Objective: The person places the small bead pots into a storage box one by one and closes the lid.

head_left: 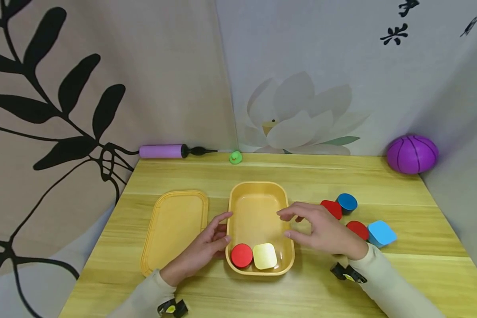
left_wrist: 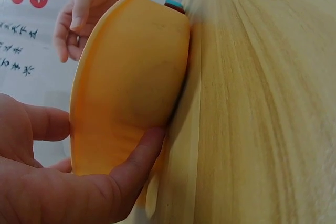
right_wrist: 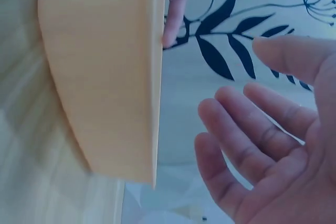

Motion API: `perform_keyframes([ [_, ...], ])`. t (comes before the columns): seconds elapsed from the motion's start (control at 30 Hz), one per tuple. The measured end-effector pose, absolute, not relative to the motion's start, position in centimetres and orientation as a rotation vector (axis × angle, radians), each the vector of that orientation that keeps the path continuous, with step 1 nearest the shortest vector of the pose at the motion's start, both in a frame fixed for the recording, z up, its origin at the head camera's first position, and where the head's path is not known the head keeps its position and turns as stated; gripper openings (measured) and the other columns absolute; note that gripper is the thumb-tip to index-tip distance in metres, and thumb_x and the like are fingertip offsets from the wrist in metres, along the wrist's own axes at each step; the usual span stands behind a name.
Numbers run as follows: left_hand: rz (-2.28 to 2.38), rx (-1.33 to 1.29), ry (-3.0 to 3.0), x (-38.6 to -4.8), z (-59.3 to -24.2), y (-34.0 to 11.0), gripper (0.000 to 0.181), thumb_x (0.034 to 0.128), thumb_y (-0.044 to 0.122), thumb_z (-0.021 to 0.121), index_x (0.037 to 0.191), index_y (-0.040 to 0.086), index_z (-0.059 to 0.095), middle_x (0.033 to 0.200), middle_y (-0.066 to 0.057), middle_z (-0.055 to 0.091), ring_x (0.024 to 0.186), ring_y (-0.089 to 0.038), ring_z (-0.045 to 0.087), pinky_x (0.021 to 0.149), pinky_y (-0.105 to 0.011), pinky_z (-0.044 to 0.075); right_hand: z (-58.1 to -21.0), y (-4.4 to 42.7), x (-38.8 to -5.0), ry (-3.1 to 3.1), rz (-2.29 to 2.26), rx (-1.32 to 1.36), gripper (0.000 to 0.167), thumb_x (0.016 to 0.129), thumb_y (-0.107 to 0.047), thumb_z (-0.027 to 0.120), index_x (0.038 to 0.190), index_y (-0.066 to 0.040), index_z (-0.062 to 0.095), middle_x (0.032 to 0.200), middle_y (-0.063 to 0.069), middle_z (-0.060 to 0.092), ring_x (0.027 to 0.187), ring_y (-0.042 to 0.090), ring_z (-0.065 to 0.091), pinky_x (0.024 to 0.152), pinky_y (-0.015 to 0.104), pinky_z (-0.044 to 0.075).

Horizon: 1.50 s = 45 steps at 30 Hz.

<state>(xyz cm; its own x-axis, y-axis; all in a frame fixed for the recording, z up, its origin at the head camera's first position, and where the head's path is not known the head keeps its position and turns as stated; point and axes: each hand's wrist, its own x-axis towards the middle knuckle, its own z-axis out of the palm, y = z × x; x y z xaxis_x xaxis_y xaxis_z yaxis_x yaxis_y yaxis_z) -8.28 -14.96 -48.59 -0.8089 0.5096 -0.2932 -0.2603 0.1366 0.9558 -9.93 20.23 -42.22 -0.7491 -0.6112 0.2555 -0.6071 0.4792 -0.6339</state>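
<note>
A yellow box [head_left: 260, 212] stands on the table with its top uncovered. Inside, at its near end, a red round block [head_left: 241, 255] sits beside a pale yellow square block [head_left: 264, 256]. My left hand [head_left: 206, 243] touches the box's left side. In the left wrist view its extended thumb [left_wrist: 139, 163] lies along the outer wall and a finger meets the rim. My right hand [head_left: 322, 227] hovers by the right rim, fingers loosely bent. The right wrist view shows nothing in this hand [right_wrist: 273, 140], apart from the box wall [right_wrist: 105, 77].
The flat yellow lid [head_left: 179, 225] lies left of the box. Right of my right hand are red blocks [head_left: 357, 229], a dark blue round block [head_left: 347, 203] and a light blue block [head_left: 381, 233]. Farther back are a purple pump [head_left: 160, 151], a green ball [head_left: 235, 157] and a purple ball [head_left: 412, 154].
</note>
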Motion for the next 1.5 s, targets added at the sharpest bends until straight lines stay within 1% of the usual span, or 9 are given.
perform_keyframes([
  [0.13,1.732,0.241,1.848,-8.4,-48.6,-15.0,0.064,0.1127,0.020,0.050,0.168,0.028,0.020,0.156,-0.023,0.042,0.137,-0.036,0.054,0.096,-0.045,0.060,-42.1,21.8,-10.1,2.771,-1.170,-1.082,0.042,0.094,-0.019,0.082,0.133,-0.027,0.068,0.118,-0.015,0.072,0.107,0.008,0.070,0.085,0.030,0.060],
  [0.3,1.723,0.244,1.863,-8.5,-48.7,-15.0,0.063,0.1127,0.019,0.050,0.168,0.027,0.021,0.155,-0.023,0.043,0.136,-0.036,0.054,0.095,-0.045,0.061,-42.0,24.3,-10.5,2.862,-1.179,-0.994,0.041,0.094,-0.012,0.082,0.131,-0.026,0.070,0.115,-0.014,0.074,0.104,0.010,0.071,0.084,0.029,0.060],
  [0.53,1.721,0.247,1.856,-8.5,-48.7,-15.1,0.064,0.1127,0.020,0.050,0.169,0.026,0.021,0.156,-0.023,0.042,0.137,-0.037,0.054,0.095,-0.045,0.061,-42.4,28.1,-11.5,2.979,-1.225,-0.777,0.038,0.092,-0.007,0.082,0.127,-0.018,0.073,0.120,0.000,0.077,0.092,0.007,0.071,0.081,0.018,0.057],
  [0.73,1.724,0.243,1.857,-8.6,-48.6,-15.0,0.063,0.1128,0.016,0.048,0.169,0.025,0.021,0.156,-0.024,0.042,0.137,-0.039,0.054,0.096,-0.045,0.061,-43.2,31.0,-12.1,2.999,-1.304,-0.561,0.034,0.095,-0.009,0.080,0.126,-0.019,0.073,0.121,0.002,0.076,0.099,0.001,0.070,0.090,0.012,0.053],
  [0.9,1.726,0.234,1.854,-8.6,-48.7,-15.0,0.063,0.1125,0.018,0.050,0.169,0.026,0.022,0.156,-0.024,0.042,0.136,-0.037,0.054,0.095,-0.045,0.061,-43.9,33.5,-11.4,3.018,-1.323,-0.433,0.034,0.095,-0.007,0.079,0.127,-0.017,0.073,0.123,0.007,0.075,0.107,-0.006,0.065,0.090,0.007,0.050],
  [1.0,1.724,0.228,1.858,-8.5,-48.7,-15.0,0.064,0.1122,0.021,0.052,0.168,0.027,0.023,0.156,-0.023,0.043,0.135,-0.035,0.055,0.095,-0.044,0.061,-44.4,34.9,-10.8,3.027,-1.334,-0.369,0.036,0.094,-0.005,0.080,0.128,-0.013,0.072,0.122,0.000,0.075,0.109,-0.009,0.063,0.089,0.006,0.050],
  [1.17,1.733,0.232,1.855,-8.4,-48.7,-15.1,0.064,0.1121,0.022,0.053,0.168,0.027,0.023,0.155,-0.023,0.043,0.134,-0.035,0.055,0.095,-0.044,0.061,-45.4,37.3,-9.4,3.051,-1.306,-0.326,0.040,0.093,-0.004,0.080,0.131,-0.008,0.070,0.120,-0.021,0.071,0.110,-0.014,0.061,0.091,0.002,0.046],
  [1.37,1.741,0.239,1.838,-8.5,-48.8,-15.1,0.063,0.1125,0.020,0.051,0.168,0.028,0.023,0.156,-0.023,0.042,0.133,-0.032,0.056,0.094,-0.044,0.061,-46.6,39.2,-7.9,3.040,-1.264,-0.277,0.042,0.094,-0.009,0.080,0.135,-0.007,0.069,0.125,-0.025,0.068,0.115,-0.020,0.055,0.093,-0.001,0.042],
  [1.5,1.752,0.242,1.830,-8.5,-48.9,-15.0,0.063,0.1124,0.021,0.052,0.168,0.029,0.024,0.156,-0.023,0.042,0.133,-0.032,0.056,0.095,-0.045,0.061,-47.4,40.0,-7.2,2.987,-1.221,-0.272,0.049,0.097,-0.015,0.079,0.142,-0.005,0.063,0.131,-0.031,0.059,0.119,-0.023,0.049,0.092,-0.001,0.042],
])
